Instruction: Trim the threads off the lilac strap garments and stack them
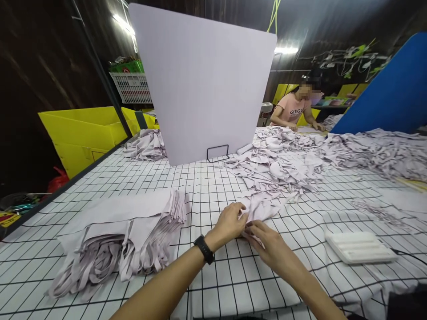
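My left hand (231,221), with a black watch (203,249) on its wrist, is closed on the near edge of a pale fabric piece (262,205). Close beside it, my right hand (265,240) pinches the same edge, fingertips almost touching the left ones. The bit of cloth between the fingers is mostly hidden. This fabric lies on the white gridded tablecloth (213,275), and its far end meets a loose heap of similar pale pieces (283,164). To the left of my hands lies a layered stack of pale fabric pieces (133,222) with dangling straps.
A white upright panel (207,84) in a black wire stand (218,153) rises behind. A white corded device (360,247) lies at right. Yellow bins (83,138) stand left, a blue panel (387,93) leans right. Another person (295,106) works across the table.
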A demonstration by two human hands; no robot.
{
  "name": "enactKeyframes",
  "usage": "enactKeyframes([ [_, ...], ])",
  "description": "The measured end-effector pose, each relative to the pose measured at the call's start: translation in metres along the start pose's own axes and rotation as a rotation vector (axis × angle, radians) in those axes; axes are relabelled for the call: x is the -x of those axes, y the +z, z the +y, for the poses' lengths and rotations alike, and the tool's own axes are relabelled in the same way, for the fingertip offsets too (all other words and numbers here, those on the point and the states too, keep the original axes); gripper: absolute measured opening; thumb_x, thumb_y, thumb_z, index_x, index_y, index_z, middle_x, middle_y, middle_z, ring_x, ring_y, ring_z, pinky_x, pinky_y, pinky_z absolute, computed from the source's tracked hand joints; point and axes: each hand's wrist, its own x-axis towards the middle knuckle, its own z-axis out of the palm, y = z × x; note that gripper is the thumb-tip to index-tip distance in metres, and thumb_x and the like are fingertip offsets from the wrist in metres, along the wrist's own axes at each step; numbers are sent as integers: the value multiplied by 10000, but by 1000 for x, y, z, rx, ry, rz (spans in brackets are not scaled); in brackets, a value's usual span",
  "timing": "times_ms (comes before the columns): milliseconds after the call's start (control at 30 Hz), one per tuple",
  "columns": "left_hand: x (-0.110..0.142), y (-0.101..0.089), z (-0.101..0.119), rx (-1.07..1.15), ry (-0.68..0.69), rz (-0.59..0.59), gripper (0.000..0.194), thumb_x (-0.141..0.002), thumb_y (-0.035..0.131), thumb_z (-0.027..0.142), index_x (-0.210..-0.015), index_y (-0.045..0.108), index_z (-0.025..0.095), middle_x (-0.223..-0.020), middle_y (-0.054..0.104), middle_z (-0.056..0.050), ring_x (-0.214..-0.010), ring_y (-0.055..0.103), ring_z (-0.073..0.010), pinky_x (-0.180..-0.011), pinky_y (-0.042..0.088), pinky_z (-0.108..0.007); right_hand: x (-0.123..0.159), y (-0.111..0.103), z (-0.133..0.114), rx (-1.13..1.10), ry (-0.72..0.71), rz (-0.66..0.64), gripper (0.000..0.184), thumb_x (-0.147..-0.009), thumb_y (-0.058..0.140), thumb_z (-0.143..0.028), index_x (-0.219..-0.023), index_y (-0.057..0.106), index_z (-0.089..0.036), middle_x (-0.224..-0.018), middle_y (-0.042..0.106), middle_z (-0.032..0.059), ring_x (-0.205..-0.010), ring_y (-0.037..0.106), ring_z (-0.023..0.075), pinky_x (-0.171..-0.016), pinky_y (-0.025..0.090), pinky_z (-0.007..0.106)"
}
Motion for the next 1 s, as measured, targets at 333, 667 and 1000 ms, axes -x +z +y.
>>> enactKeyframes([
  [333, 20, 18, -9, -69, -40, 29, 141, -853, 572, 140, -983, 586, 193, -1007, 624, -78, -962, 605, -240, -842, 490, -367, -84, -44, 54, 185, 430, 144, 215, -1008, 590, -254, -1164, 681, -139, -1191, 695, 119, -1012, 688, 232, -919, 562, 435],
  [667, 38, 14, -7, -102, 87, -66, 256, -879, 718, 348, -727, 624, 164, -1109, 578, -82, -1123, 505, -297, -948, 409, -509, -111, -66, 36, 232, 466, 259, 152, -963, 658, -265, -1059, 717, -163, -981, 730, 55, -878, 690, 193, -797, 572, 361],
  [1000, 64, -53, 6, 76, 440, 108, 215, -739, 659, 14, -726, 522, 179, -1078, 647, -39, -1106, 524, -231, -991, 455, -445, -72, -151, -21, 165, 482, 574, 213, -695, 624, -244, -780, 812, -189, -621, 704, 51, -611, 625, 226, -548, 433, 314],
])
